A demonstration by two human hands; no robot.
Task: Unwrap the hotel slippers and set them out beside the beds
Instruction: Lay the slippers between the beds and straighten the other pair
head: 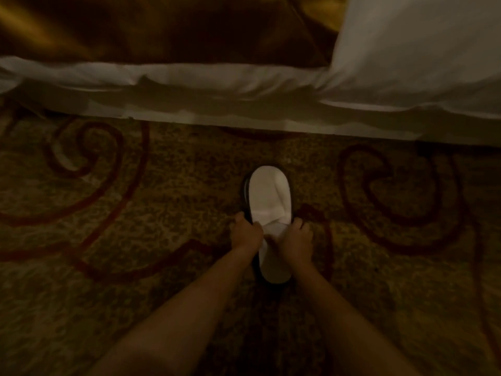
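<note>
A white hotel slipper (268, 194) with a dark sole edge lies on the carpet, toe pointing toward the bed. My left hand (246, 232) grips its left side near the opening. My right hand (296, 236) holds the right side, fingers curled over the edge. Between my hands the white upper is pulled up and creased. The heel end shows below my wrists. Whether a second slipper lies underneath I cannot tell. No wrapper is visible.
The bed (244, 104) runs across the top, with a white sheet edge, a brown-gold cover (162, 28) and a white pillow (420, 44) at the right. A patterned carpet (108, 213) with dark red swirls fills the floor. The light is dim.
</note>
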